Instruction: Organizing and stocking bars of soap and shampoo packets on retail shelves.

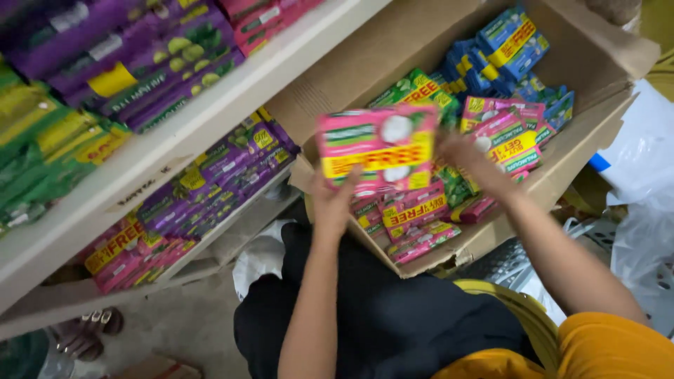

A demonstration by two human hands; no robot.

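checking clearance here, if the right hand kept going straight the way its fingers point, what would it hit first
The right hand points left, at the edge of the pink pack held up over the cardboard box. It seems to touch that pack already, though blur hides the fingertips.

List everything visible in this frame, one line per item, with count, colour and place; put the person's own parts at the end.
pink pack: one, pink with yellow band, held up over the box between both hands
cardboard box: one, brown, open, on the person's lap
packs in box: many, blue at the far end, green and pink nearer
white shelves: two boards, left
purple packs: many, upper shelf
green packs: several, far left
lower-shelf packs: many, purple, with pink ones at the left
white plastic bags: a few, right
sandalled foot: one, bottom left, another person's
left hand: under the pack's lower left edge
right hand: at the pack's right edge
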